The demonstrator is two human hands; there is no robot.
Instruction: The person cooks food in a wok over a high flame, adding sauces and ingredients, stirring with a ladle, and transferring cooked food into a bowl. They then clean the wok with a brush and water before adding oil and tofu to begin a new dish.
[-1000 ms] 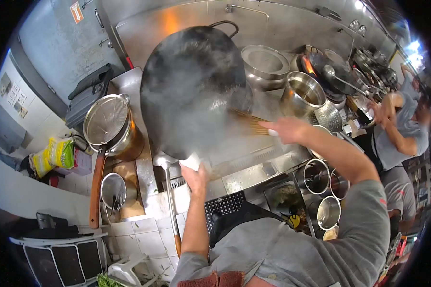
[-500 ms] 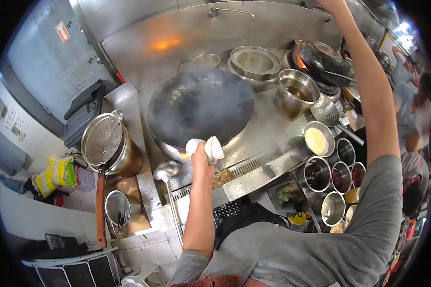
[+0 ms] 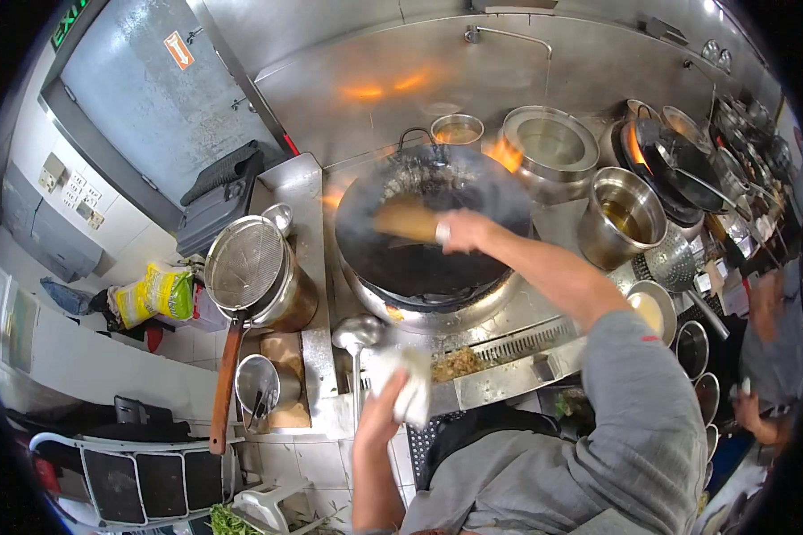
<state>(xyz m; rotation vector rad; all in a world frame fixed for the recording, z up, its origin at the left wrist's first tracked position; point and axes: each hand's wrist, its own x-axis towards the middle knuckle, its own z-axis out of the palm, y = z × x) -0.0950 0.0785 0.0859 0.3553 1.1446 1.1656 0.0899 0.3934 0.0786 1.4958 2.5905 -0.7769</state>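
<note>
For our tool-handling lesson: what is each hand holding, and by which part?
The right hand holds a tan brush by its right end; the left hand holds a white cloth by its left side.

the long tan bristled brush (image 3: 407, 221) and folded white fabric cloth (image 3: 412, 398) are blurred; the lower edge crops green leafy stalks (image 3: 232, 522).

A mesh strainer (image 3: 244, 260) is laid over a tall pot (image 3: 298, 301); a blue-grey door (image 3: 132, 100) is marked by an arrow sign (image 3: 178, 51).
</note>
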